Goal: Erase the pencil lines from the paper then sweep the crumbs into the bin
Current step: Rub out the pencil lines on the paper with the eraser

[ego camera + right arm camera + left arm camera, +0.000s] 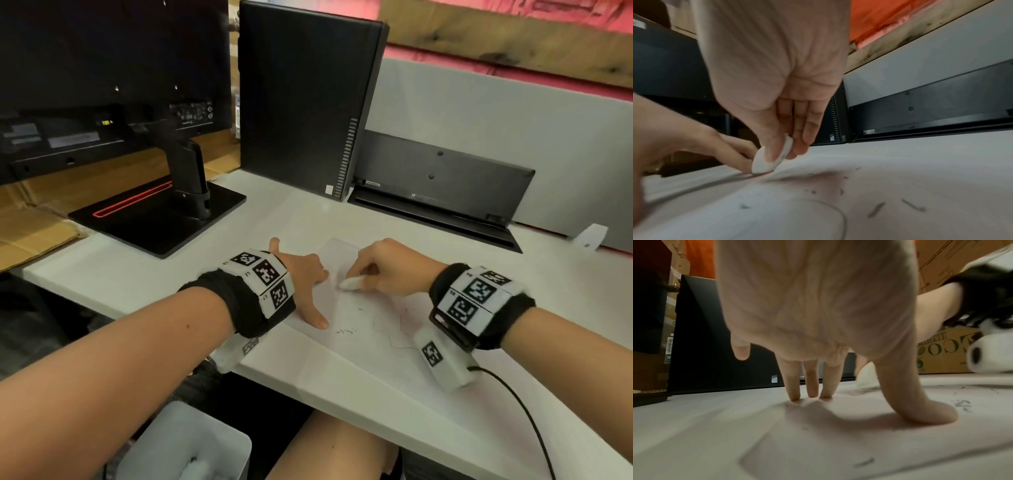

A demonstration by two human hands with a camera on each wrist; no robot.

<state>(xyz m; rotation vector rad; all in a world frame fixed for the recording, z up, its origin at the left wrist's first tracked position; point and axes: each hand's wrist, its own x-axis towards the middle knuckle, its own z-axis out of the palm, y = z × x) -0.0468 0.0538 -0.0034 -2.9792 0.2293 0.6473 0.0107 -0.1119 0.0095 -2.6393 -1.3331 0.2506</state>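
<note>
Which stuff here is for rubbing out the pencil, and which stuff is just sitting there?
For the job:
- eraser, pinched in the right hand
- paper, pressed flat by the left hand
- pencil lines
- crumbs
- bin

Just there:
- monitor
- computer tower
- cardboard

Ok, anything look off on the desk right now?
Nothing damaged. The paper lies askew to the desk edge, with dark crumbs scattered on it. Left hand presses it flat; right hand pinches the eraser.
</note>
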